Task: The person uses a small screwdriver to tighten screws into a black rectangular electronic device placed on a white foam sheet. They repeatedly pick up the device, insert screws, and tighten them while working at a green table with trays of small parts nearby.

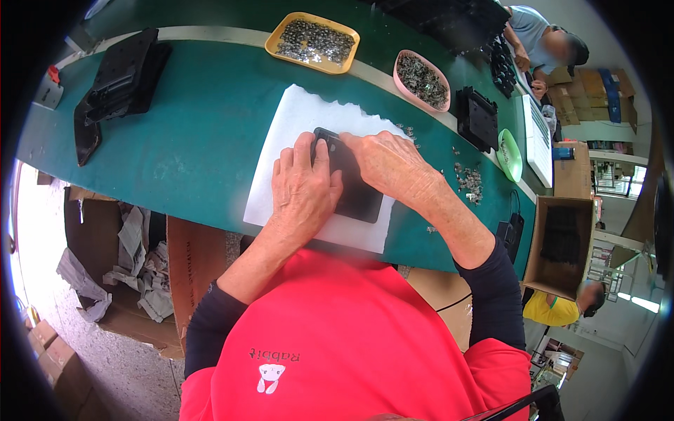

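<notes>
A black rectangular plastic panel lies on a white sheet of padding in front of me. My left hand rests over the panel's left side, fingers spread and thumb on its surface. Some of those fingertips reach past the panel onto the sheet; one touches near its upper corner. At the panel's far edge my right hand is closed, its fingers bent down toward the same corner. What it pinches there is hidden behind the fingers. Small metal clips lie scattered to the right of the sheet.
A yellow tray and a pink bowl hold small metal parts along the far side. Black plastic parts stack at left; another black part lies right, beside a green bowl. Cardboard boxes flank the table. Two people are at right.
</notes>
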`<state>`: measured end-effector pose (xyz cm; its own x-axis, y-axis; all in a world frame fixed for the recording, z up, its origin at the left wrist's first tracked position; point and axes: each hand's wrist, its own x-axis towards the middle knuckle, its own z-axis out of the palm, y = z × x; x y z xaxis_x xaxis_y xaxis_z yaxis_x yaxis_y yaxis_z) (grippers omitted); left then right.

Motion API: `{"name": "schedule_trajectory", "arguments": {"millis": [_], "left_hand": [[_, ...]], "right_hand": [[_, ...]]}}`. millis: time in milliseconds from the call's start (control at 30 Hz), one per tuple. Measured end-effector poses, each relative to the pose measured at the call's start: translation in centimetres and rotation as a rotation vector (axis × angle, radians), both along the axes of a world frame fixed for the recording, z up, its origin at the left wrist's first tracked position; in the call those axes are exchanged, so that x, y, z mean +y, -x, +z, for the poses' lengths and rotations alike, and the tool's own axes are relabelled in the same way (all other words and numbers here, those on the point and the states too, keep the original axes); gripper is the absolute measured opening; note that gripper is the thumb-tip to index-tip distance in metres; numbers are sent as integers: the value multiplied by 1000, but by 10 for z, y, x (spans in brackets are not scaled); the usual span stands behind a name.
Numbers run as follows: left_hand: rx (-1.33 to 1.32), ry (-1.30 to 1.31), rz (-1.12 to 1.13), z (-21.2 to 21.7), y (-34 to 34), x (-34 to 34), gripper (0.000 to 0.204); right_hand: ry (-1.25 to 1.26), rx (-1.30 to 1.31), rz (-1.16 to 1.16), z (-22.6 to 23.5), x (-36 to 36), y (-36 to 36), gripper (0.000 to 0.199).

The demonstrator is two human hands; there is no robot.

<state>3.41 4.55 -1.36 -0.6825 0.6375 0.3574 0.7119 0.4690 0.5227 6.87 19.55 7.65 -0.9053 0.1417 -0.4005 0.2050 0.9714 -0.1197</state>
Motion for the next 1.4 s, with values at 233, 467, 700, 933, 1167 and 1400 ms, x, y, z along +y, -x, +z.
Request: {"name": "schedule_trajectory", "arguments": {"millis": [233, 467, 700, 933, 1167, 1400], "left_hand": [[-14, -4, -7, 1, 0, 1, 52], [-18, -10, -9, 1, 1, 0, 52], [-13, -14, -9, 1, 2, 0, 53], [-18, -19, -11, 1, 2, 0, 54], [-30, -19, -17, 0, 1, 0, 54], [-20, -15, -29, 1, 2, 1, 54]], "right_hand": [[81, 58, -8, -6, 12, -5, 40], [29, 54, 91, -9, 22, -5, 45], [-1, 89, 158, -16, 27, -4, 50], [-9, 160, 89, -24, 17, -13, 52], [-34, 47, 38, -8, -3, -5, 44], [-33, 36, 80, -2, -3, 3, 33]]}}
